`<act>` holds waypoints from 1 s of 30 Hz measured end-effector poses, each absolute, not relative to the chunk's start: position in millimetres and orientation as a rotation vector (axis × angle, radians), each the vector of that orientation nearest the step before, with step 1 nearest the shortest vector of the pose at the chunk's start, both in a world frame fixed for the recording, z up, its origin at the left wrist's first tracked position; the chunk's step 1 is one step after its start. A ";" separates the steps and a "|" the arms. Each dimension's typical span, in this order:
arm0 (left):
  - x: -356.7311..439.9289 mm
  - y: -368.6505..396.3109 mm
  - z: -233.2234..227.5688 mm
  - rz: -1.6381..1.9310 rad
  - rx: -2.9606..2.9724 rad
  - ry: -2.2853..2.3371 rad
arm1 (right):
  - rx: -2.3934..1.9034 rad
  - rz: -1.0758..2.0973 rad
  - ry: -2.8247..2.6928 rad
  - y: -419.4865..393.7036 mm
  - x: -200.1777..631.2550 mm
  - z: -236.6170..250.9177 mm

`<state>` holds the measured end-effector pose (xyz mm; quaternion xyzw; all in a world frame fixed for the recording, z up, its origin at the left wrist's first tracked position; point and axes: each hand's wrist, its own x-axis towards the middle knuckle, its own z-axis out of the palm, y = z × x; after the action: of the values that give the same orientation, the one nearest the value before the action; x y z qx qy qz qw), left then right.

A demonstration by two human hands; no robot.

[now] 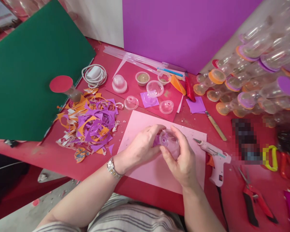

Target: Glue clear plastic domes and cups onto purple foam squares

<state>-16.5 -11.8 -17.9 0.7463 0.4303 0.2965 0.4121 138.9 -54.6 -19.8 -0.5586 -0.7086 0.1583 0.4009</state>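
Clear plastic cup [169, 141] pinched between both hands' fingers [164, 151], above pink sheet [140, 125]

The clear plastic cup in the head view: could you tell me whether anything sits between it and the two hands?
Nothing visible does. Both the left hand and the right hand already grip the clear plastic cup directly, above the pink sheet. The glue gun lies off to the right, clear of the hands.

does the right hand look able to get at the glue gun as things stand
Probably not at once: the right hand and left hand both hold a clear plastic cup. The glue gun lies just beside it, unobstructed.
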 end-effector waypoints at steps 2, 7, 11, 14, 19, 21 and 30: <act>-16.2 -11.9 -18.1 0.751 1.881 1.084 | -1.405 0.403 -1.793 -54.4 138.9 -20.1; -15.8 -11.2 -19.0 0.757 1.891 1.081 | -1.424 0.395 -1.795 -54.1 139.1 -20.0; -15.7 -10.7 -18.5 0.756 1.888 1.081 | -1.423 0.395 -1.807 -54.0 139.7 -19.7; -15.5 -10.5 -18.2 0.749 1.891 1.079 | -1.419 0.396 -1.799 -53.9 139.9 -20.0; -15.4 -10.8 -18.7 0.770 1.890 1.079 | -1.424 0.398 -1.800 -54.1 139.4 -19.9; -15.5 -11.1 -18.6 0.774 1.889 1.079 | -1.422 0.394 -1.797 -54.3 139.3 -19.8; -15.7 -10.9 -16.2 0.744 1.891 1.099 | -1.426 0.386 -1.808 -54.9 139.6 -20.2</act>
<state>-15.7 -10.9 -16.2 0.7488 0.4353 0.2946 0.4037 139.6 -54.9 -20.2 -0.5617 -0.7122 0.1520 0.3927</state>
